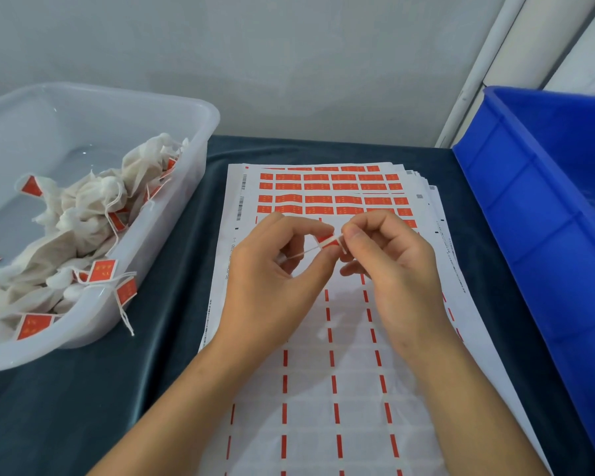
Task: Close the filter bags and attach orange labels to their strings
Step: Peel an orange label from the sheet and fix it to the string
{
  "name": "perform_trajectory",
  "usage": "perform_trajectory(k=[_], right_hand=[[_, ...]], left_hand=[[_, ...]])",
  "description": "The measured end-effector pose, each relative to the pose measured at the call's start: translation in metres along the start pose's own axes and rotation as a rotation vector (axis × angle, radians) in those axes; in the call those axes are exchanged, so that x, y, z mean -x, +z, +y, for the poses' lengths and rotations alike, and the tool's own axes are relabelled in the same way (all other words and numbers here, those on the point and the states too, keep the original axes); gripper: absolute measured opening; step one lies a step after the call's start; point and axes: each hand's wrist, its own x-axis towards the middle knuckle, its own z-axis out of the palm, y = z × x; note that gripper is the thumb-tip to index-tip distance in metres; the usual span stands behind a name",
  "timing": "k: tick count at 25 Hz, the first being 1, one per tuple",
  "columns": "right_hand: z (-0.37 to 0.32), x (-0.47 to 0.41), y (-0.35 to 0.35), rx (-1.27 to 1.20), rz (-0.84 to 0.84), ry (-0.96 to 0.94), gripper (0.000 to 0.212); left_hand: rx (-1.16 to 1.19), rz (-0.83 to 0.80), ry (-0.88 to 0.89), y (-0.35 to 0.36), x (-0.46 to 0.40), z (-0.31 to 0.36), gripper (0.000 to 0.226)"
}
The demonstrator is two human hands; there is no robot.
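Small orange rectangular paper label [327, 240] folded over thin white string [298, 255], held above white sticker sheet [323, 187] with orange label rows at 12 o'clock; white crumpled filter bags [83, 214] with orange tags piled at 9 o'clock

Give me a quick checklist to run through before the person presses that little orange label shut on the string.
1. Small orange paper label pinched by both the left hand and the right hand: ok.
2. Thin white string lying across the label: ok.
3. Label folded squarely over the string: cannot tell, fingers hide it.
4. Filter bag on this string closed: cannot tell, the bag is hidden.
5. White sticker sheet holds more labels: ok.
6. Room in the clear plastic tub of finished white bags: ok.
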Motion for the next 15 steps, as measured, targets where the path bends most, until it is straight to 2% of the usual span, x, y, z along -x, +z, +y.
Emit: perform_trajectory(k=[5,15], right_hand=[[-0.0002,0.0005,0.0006,0.044,-0.014,-0.029,0.009],[0.0008,0.0012,0.0001,0.071,-0.019,-0.078,0.006]], left_hand=[[0.196,-0.028,-0.125,-0.0010,-0.0020,-0.0022,0.009],[0.139,-0.062,-0.173,-0.0013,-0.0035,-0.0022,0.007]])
